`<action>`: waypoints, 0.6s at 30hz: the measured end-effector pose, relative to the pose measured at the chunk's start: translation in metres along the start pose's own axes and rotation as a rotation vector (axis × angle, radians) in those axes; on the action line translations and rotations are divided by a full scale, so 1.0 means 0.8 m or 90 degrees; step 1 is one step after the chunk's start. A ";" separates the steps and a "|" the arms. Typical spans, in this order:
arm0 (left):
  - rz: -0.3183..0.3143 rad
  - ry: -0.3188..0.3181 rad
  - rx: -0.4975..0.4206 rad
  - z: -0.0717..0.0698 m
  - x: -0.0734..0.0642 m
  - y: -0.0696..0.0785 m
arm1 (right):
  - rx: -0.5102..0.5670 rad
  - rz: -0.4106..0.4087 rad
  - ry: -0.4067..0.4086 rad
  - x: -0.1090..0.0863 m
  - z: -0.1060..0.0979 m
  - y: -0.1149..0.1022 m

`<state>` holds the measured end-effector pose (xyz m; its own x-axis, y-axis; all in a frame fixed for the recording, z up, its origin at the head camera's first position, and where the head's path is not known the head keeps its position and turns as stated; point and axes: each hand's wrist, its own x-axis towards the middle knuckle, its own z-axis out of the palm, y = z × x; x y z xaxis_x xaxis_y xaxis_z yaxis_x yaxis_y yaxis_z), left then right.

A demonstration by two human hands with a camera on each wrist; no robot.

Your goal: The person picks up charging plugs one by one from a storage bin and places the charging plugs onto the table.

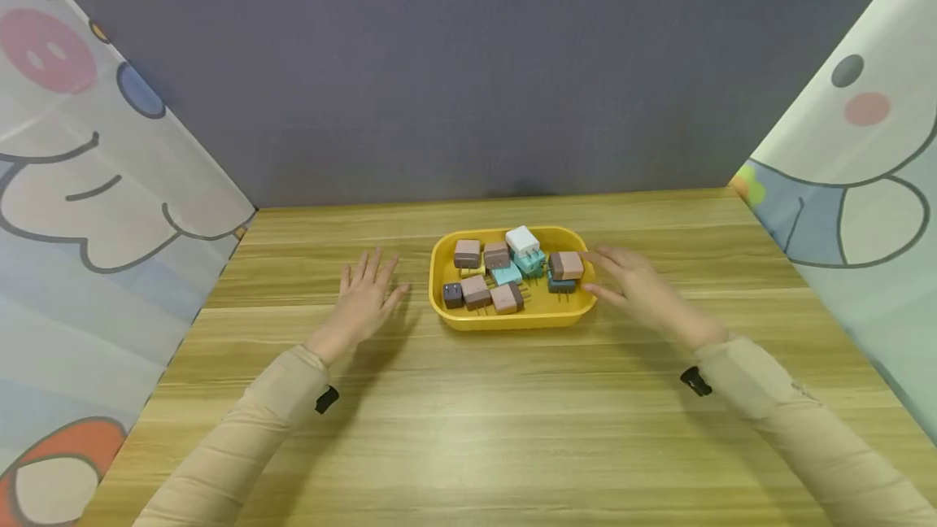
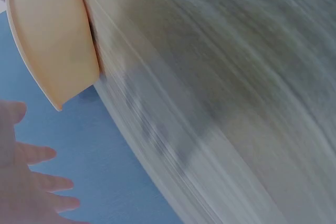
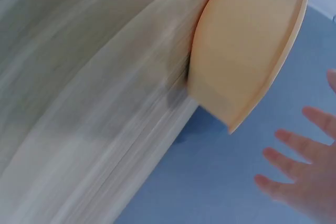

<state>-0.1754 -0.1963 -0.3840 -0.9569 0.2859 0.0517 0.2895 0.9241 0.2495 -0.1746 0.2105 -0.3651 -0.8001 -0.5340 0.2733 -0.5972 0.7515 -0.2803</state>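
A yellow plastic tray (image 1: 512, 321) sits on the table, holding several charger plugs with metal prongs. Among them are a white charger (image 1: 521, 240), a small black charger (image 1: 452, 295), a light blue charger (image 1: 506, 274) and pink-and-brown ones, such as the charger (image 1: 566, 265) near the right end. My left hand (image 1: 363, 299) is to the left of the tray, apart from it, fingers straight and spread. At the tray's right end, my right hand (image 1: 633, 287) has its fingertips right at the rim in the head view. Its fingers (image 3: 291, 166) are spread and hold nothing.
The wooden table (image 1: 468, 421) stretches around the tray. A dark grey panel (image 1: 476, 80) stands along its back edge. Cartoon-printed sheets hang at both sides, one at the left (image 1: 66, 210) and one at the right (image 1: 856, 210). Black straps dangle from both sleeves.
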 end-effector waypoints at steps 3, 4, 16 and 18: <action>0.003 -0.003 -0.004 -0.001 0.000 0.002 | 0.008 -0.024 -0.014 -0.001 0.001 -0.010; 0.004 -0.004 -0.005 -0.001 -0.001 0.002 | 0.012 -0.031 -0.021 -0.002 0.002 -0.012; 0.041 0.050 -0.009 -0.001 -0.002 0.003 | 0.013 -0.112 -0.004 -0.008 0.018 -0.034; 0.045 0.054 -0.009 -0.001 -0.002 0.003 | 0.011 -0.116 -0.006 -0.009 0.023 -0.035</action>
<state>-0.1735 -0.1948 -0.3827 -0.9328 0.3274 0.1510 0.3568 0.8985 0.2556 -0.1531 0.1865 -0.3759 -0.6788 -0.6644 0.3129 -0.7334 0.6351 -0.2425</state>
